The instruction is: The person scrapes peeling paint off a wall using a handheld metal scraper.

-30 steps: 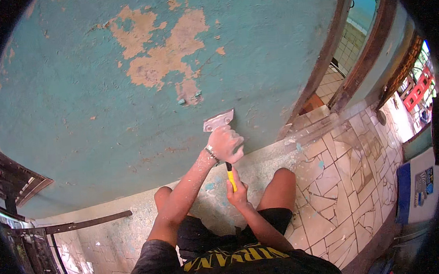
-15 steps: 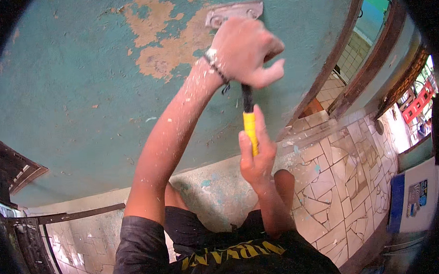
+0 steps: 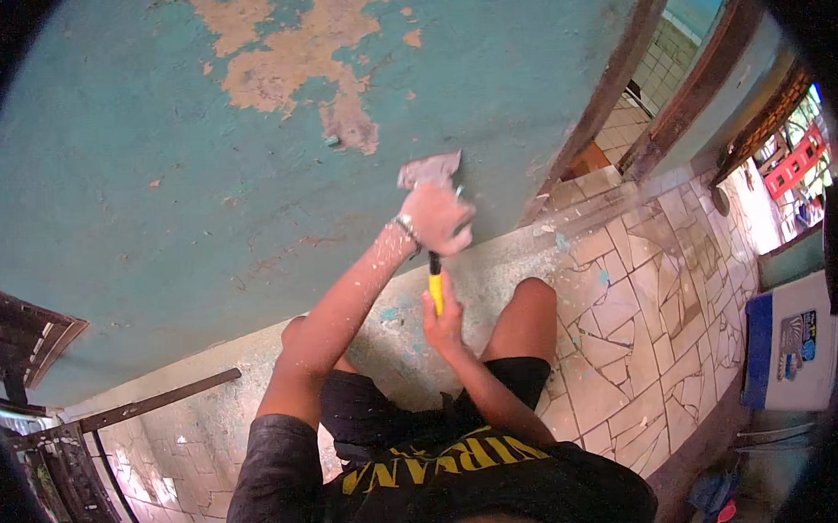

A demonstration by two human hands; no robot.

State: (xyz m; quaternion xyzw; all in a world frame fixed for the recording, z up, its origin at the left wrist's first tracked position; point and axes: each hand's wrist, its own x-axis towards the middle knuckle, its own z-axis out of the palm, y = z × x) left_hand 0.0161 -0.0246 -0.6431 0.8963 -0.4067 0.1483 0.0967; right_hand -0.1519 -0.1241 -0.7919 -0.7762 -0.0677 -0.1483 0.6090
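Scraper (image 3: 428, 174): wide metal blade flat against the teal wall (image 3: 154, 180), just below the bare tan patch (image 3: 279, 62) where paint is gone. Left hand (image 3: 436, 219) sits high, fingers wrapped over the neck behind the blade, likely to press it into the wall. Right hand (image 3: 443, 321) has its fingers closed round the yellow handle (image 3: 435, 293) lower down, steering. Person crouches on the cracked-tile floor (image 3: 627, 318), flakes scattered near the knees.
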